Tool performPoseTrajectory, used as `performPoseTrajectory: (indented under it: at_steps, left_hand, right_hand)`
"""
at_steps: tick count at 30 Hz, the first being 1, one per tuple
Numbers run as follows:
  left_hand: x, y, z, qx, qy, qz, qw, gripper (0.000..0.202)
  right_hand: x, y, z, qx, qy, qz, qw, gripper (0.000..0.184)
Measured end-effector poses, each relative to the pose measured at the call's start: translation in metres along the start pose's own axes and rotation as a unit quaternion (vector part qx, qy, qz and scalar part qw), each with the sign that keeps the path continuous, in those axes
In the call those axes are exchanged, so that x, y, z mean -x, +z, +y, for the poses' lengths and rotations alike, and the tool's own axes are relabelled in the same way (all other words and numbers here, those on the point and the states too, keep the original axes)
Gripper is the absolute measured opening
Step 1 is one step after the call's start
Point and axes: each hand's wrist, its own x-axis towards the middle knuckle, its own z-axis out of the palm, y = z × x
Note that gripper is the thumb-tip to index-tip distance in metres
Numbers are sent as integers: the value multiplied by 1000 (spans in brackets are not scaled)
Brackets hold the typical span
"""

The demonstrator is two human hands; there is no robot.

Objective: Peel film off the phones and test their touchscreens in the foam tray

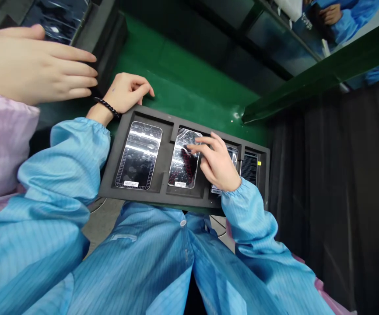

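your right hand (217, 164) lies with its fingers spread, tips touching the far end of a glossy clear rounded-rectangle panel (181, 164), not clamped on it. the panel sits in the second slot from the left of a matte dark foam tray (163, 164) on your lap's far side. a similar shiny panel (139, 155) fills the left slot. a dark ribbed piece (250, 166) is in the right slot. your left hand (128, 92) rests curled at the tray's far left corner, can't tell if it grips. smooth green mat (183, 78) beyond. a co-worker's flat hand (35, 65) is far left.
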Motion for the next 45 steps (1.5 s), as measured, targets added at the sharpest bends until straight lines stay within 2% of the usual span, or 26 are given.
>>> performPoseTrajectory:
  at_steps: [6,10,20,30,36,45]
  left_hand:
    - [1,0,5,14,6,10,1000,29]
    - [2,1,6,18,13,21,1000,29]
    - [4,-1,8,11,-6,11,1000,27]
    - [4,-1,7,24,-3,8,1000,25]
    - [4,-1,9,19,-2,11,1000,26]
    - [3,-2,10,9,-5,9,1000,26]
  right_hand:
    - [69,-3,-25,-4,-14,-35,999,42]
    - [88,5,-35,10,-13,-30,999,39]
    - [87,9,-42,36,-32,-17,999,33]
    - [76,11,-37,29,-28,-35,999,38]
    - [69,13,-32,32,-19,-37,999,47]
    - [55,13,-29,39,-12,-35,999,47]
